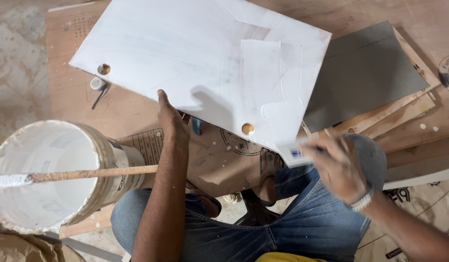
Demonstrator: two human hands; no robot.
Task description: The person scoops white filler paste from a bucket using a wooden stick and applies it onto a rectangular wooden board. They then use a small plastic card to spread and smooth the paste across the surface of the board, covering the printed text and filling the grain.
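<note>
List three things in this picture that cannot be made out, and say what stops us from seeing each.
- Right hand, head view: motion blur hides its fingers and the small card-like scraper it holds.
- White board: top cut off by the frame edge; left hand covers part of its near edge.
- Stick in the bucket: tip coated white and cut off at the left edge.

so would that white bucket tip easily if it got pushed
Probably not easily: the bucket looks wide and well filled with white paint, so likely heavy. The stick resting across its rim could roll off. Its smeared walls may be slippery.
</note>
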